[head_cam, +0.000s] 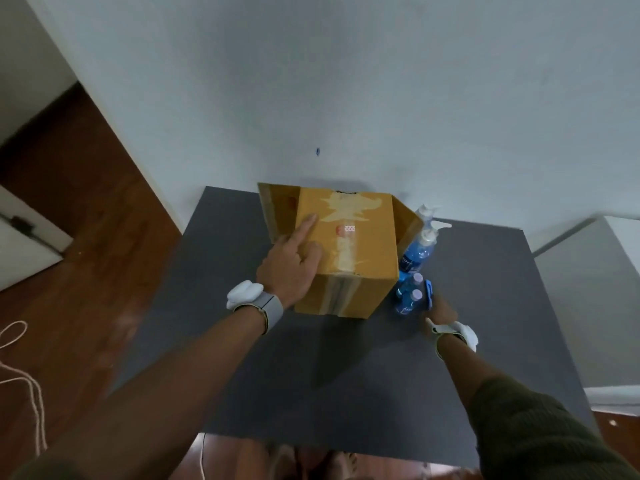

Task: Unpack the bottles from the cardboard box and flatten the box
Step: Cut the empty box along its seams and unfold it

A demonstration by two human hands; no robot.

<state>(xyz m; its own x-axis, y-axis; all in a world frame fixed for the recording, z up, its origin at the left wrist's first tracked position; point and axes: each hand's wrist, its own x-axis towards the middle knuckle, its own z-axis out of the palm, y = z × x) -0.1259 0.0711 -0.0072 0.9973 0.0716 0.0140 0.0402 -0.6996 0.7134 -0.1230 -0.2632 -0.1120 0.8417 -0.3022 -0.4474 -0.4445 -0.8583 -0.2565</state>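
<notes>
A brown cardboard box [346,247] with torn tape marks on its upward face stands in the middle of the frame, at the far end of a dark grey rectangular table [346,375] pushed against a pale wall [346,81]. Flaps stick out from the box at its left and right far sides.

The left hand [292,263] lies on the left part of the box's top face, index finger stretched forward and flat against the cardboard, the other fingers curled; it presses rather than clasps anything. A grey strap with a white device [251,296] circles that wrist.

Just right of the box, in the centre right of the frame, stand the blue plastic bottles: two taller ones with white pump heads [420,245] behind, and two smaller ones with pale lilac caps [410,296] in front, close together and touching or nearly touching the box's right wall.

The right hand [441,308] reaches to the small bottles, with a blurred blue object [428,292] at its fingertips; whether the fingers are closed on it cannot be told. The right forearm wears a dark olive knitted sleeve [533,427] and a similar white wrist device [460,334].

Reddish-brown wooden floor [86,237] shows at the left of the frame.
</notes>
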